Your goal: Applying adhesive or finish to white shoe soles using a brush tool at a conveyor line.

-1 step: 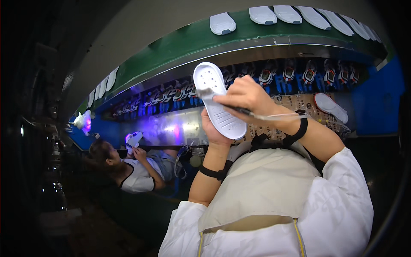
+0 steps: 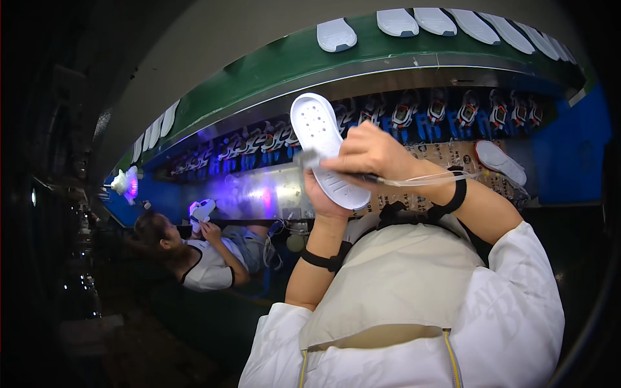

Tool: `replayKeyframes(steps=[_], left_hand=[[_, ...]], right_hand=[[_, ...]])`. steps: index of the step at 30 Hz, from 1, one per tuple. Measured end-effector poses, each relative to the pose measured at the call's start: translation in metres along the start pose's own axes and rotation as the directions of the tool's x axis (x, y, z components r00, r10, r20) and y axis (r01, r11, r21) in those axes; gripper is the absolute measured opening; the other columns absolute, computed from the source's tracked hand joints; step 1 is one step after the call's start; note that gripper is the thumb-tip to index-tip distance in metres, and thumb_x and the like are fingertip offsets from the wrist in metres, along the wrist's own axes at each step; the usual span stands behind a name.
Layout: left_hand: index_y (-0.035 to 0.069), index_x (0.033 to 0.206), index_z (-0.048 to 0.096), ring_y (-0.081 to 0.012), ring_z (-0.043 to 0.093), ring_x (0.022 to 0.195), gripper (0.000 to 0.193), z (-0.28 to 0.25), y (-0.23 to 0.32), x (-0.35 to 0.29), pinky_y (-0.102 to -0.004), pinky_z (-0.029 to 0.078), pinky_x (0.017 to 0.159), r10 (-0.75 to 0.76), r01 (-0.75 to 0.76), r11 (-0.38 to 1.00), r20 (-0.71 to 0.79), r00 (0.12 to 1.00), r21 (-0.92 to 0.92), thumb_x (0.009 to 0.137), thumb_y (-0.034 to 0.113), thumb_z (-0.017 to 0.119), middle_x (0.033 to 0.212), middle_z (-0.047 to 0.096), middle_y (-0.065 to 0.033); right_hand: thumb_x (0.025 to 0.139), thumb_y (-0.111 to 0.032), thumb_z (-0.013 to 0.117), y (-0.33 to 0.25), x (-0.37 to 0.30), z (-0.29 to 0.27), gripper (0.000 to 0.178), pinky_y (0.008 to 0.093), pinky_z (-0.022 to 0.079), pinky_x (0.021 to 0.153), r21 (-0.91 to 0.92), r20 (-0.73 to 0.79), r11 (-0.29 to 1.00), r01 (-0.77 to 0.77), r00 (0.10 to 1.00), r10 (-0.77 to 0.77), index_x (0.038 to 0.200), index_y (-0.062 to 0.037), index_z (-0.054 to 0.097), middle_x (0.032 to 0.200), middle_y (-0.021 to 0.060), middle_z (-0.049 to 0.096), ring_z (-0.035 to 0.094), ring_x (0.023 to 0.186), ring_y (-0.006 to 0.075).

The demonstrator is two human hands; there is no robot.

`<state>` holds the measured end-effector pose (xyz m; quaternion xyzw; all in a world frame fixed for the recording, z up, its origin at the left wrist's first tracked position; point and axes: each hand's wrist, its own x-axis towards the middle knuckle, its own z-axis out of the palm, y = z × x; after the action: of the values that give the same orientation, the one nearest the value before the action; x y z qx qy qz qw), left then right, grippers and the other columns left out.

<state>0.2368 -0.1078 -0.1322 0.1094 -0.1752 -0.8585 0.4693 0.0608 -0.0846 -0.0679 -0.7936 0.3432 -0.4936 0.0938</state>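
White shoe sole (image 2: 326,152) sat upright at frame centre, left hand (image 2: 323,202) clasping heel from below; right hand (image 2: 372,155) closed on thin tool (image 2: 365,176) at 3 o'clock. Risk: loose heel grip, tool pressure tipping sole.

Pretty uneven lighting here. The middle is well lit from above: the white shoe sole (image 2: 326,150) and the white sleeves (image 2: 511,310) come out bright, close to blown out. There's purple-pink glare bouncing off the shiny metal panel (image 2: 259,194) under the green conveyor belt (image 2: 272,71), plus a small glowing purple lamp (image 2: 128,183) far left. The whole left side and the bottom sink into deep shadow, detail basically gone. Heavy fisheye: the belt bends into an arc and the corners go black. The row of shoes (image 2: 446,110) under the belt is soft and smeary, and the hands (image 2: 372,152) look slightly blurred.
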Motion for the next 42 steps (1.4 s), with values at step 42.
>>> replayKeyframes(steps=[42], left_hand=[[-0.014,0.137,0.054,-0.0433,0.072,0.104,0.059,0.043,0.083,0.035,-0.0508,0.061,0.091,-0.437,0.338,0.817,0.119,0.892,0.467,0.104,0.031,0.032,0.119,0.067,-0.0346]], right_hand=[[0.083,-0.016,0.08,-0.029,0.007,-0.042,0.035,0.0376,0.04,0.079,0.316,0.544,0.946,-0.075,0.831,-0.116,0.117,-0.0116,0.076,0.088,0.0028,0.065,0.06,0.083,0.0233]])
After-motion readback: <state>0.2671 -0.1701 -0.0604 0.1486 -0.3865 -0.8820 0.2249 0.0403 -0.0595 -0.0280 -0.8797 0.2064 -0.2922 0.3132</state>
